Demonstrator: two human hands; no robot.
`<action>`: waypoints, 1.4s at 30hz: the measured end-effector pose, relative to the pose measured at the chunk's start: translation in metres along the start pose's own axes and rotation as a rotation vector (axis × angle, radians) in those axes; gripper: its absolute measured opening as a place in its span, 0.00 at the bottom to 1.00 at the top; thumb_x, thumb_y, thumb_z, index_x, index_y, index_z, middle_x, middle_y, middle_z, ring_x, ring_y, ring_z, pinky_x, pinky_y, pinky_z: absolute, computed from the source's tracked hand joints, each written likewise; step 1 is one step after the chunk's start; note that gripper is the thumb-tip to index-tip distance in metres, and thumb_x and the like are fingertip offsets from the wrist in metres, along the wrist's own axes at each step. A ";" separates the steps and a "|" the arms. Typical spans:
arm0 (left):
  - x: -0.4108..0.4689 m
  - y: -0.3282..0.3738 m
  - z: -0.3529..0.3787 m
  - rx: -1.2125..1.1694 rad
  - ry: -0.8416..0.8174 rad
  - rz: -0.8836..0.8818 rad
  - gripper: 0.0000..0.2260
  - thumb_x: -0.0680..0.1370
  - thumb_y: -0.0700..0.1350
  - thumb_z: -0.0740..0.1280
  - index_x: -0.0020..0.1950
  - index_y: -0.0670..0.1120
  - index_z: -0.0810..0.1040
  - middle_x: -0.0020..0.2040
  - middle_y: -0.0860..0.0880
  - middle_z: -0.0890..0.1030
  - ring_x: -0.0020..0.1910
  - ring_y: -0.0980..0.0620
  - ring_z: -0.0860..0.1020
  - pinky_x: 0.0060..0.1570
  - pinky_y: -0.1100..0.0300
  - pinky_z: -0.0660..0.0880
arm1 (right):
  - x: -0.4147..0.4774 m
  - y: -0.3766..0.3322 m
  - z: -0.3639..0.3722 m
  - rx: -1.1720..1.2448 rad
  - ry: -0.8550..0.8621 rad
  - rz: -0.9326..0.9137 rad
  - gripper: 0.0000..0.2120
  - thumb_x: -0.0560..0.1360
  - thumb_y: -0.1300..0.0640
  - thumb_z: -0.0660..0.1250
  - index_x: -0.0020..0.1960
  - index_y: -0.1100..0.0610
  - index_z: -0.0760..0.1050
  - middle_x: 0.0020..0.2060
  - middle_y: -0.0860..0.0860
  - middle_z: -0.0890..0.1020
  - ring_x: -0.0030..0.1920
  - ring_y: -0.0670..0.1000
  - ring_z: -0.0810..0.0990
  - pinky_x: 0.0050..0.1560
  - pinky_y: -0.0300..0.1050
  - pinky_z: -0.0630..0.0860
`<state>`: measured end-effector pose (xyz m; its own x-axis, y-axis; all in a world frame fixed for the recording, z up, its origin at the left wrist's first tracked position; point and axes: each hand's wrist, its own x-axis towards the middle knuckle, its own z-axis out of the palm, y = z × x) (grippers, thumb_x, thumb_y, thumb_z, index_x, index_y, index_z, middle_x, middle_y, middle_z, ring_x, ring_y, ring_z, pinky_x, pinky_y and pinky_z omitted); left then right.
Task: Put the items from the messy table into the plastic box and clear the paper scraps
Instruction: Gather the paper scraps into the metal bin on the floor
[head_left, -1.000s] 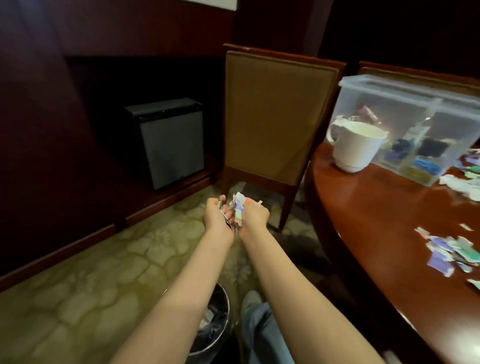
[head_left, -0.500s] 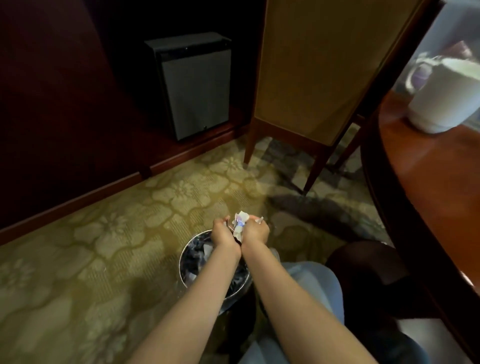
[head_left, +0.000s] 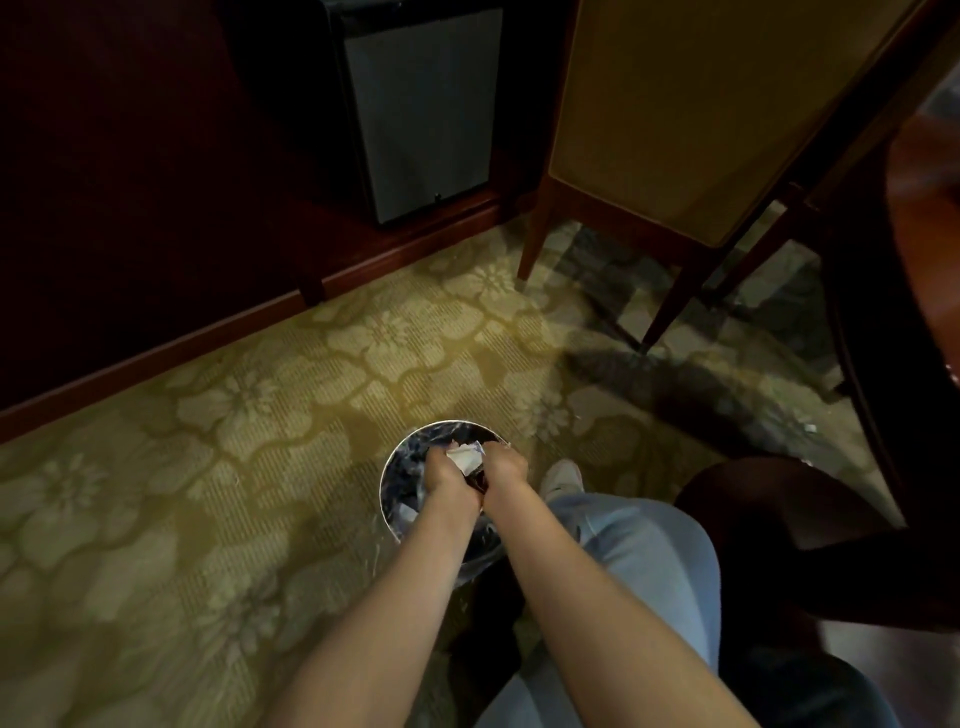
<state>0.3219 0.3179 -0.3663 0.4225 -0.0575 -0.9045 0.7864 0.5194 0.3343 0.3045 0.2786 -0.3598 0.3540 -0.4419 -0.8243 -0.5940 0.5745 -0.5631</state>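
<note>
Crumpled pale paper scraps (head_left: 464, 458) are held between left hand (head_left: 445, 477) and right hand (head_left: 502, 465).

No readable text in view.
The crumpled paper scraps (head_left: 464, 458) are too small and blurred for any print on them to be made out, and no other surface shows legible lettering.

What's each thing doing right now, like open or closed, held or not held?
Bin, open on top, bag-lined, rubbish inside.
Paper scraps, bunched up, held over it.
Left hand, gripping the scraps.
Right hand, gripping the scraps too.
Small black cabinet, door closed.
Chair, standing upright on the carpet.
</note>
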 end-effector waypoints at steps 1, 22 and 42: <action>0.002 0.000 -0.001 0.001 0.000 -0.013 0.15 0.80 0.43 0.54 0.35 0.42 0.69 0.34 0.44 0.72 0.32 0.48 0.69 0.33 0.57 0.68 | 0.000 0.001 0.000 0.025 -0.005 0.027 0.11 0.79 0.63 0.57 0.57 0.65 0.74 0.47 0.60 0.78 0.46 0.54 0.76 0.41 0.42 0.74; 0.013 0.013 -0.016 0.149 -0.041 0.040 0.22 0.81 0.49 0.50 0.69 0.38 0.70 0.58 0.37 0.77 0.52 0.39 0.76 0.53 0.48 0.69 | 0.001 0.004 -0.012 0.083 -0.133 0.138 0.09 0.78 0.61 0.59 0.40 0.63 0.68 0.35 0.57 0.70 0.33 0.54 0.69 0.30 0.49 0.70; -0.091 0.032 0.023 0.208 -0.188 0.246 0.18 0.81 0.42 0.54 0.70 0.41 0.67 0.71 0.41 0.67 0.71 0.46 0.66 0.69 0.55 0.61 | -0.061 -0.048 -0.048 0.044 -0.091 -0.213 0.10 0.79 0.62 0.56 0.39 0.57 0.68 0.34 0.53 0.70 0.31 0.48 0.67 0.30 0.40 0.68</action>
<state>0.3185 0.3203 -0.2677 0.6708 -0.1183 -0.7321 0.7173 0.3542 0.6000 0.2764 0.2449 -0.2794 0.5331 -0.4935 -0.6872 -0.4672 0.5054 -0.7254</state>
